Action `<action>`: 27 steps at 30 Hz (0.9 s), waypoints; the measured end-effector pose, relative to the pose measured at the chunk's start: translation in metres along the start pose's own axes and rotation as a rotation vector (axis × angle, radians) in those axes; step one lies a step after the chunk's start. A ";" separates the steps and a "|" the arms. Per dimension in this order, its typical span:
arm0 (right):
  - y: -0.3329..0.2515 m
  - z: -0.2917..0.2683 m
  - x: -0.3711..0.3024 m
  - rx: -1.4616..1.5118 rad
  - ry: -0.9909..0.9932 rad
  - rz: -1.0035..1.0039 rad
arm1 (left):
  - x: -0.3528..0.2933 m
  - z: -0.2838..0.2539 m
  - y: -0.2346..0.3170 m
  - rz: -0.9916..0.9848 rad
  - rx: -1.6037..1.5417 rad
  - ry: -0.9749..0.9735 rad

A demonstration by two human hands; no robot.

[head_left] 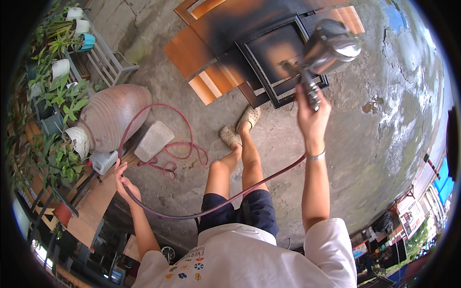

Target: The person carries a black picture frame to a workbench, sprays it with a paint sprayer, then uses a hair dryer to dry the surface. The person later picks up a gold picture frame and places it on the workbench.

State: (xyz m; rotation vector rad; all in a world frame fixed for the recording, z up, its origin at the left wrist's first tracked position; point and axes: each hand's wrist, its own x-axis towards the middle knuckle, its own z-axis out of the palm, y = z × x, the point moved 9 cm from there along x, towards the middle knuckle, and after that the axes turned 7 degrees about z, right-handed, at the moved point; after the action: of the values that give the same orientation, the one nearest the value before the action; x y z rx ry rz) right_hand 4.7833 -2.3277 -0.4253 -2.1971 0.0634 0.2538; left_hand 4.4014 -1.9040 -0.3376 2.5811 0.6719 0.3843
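My right hand (314, 117) is wrapped round the grip of a metal spray gun (331, 48) with a shiny cup, slightly blurred. It is raised in front of a black rectangular frame (259, 72). Under the frame lie overlapping wooden panels (189, 50), orange-brown and darkened by black paint toward the middle. A dark red hose (230, 199) sags across my body from beside my right wrist to my left hand (128, 185). There the hose passes between thumb and fingers, held loosely. Beyond that hand it rises in a loop and lies coiled on the ground.
On the left stand a large ribbed clay jar (117, 113), a concrete block (154, 140) and a plastic jug (103, 162). Potted plants (60, 69) crowd a grey metal rack (103, 55). Cracked concrete floor (365, 120) stretches right. My feet, in beige clogs (248, 116), are close to the panels.
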 end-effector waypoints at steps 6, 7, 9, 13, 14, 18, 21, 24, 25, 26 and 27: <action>0.010 -0.092 0.092 -0.233 0.391 -0.001 | 0.021 0.003 0.013 0.078 0.056 -0.050; 0.006 -0.106 0.101 -0.254 0.439 -0.007 | 0.023 0.003 0.011 0.078 0.060 -0.049; -0.001 -0.130 0.113 -0.321 0.488 0.056 | 0.031 0.002 0.006 0.082 0.067 -0.048; -0.011 -0.133 0.113 -0.340 0.494 0.108 | 0.054 0.005 -0.012 0.083 0.042 -0.052; -0.013 -0.126 0.106 -0.327 0.477 0.139 | 0.058 0.005 -0.021 0.092 0.031 -0.053; -0.038 -0.049 0.047 -0.149 0.260 0.042 | 0.080 0.003 -0.064 -0.012 -0.069 -0.074; -0.057 0.014 -0.019 -0.028 0.036 0.068 | 0.118 -0.003 -0.068 0.093 -0.076 -0.136; -0.101 0.058 -0.065 -0.039 -0.170 0.104 | 0.151 -0.012 -0.081 0.108 -0.129 -0.141; -0.112 0.067 -0.072 -0.020 -0.186 0.095 | 0.162 -0.014 -0.082 0.091 -0.139 -0.128; -0.119 0.074 -0.075 0.000 -0.202 0.084 | 0.173 -0.016 -0.084 0.110 -0.147 -0.128; -0.120 0.076 -0.072 -0.024 -0.206 0.115 | 0.183 -0.018 -0.085 0.132 -0.154 -0.129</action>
State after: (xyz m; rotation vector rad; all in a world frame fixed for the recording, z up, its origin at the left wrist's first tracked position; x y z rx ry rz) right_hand 4.7169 -2.1985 -0.3598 -2.1820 0.0722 0.5467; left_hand 4.5159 -1.7367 -0.3350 2.4846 0.4118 0.2951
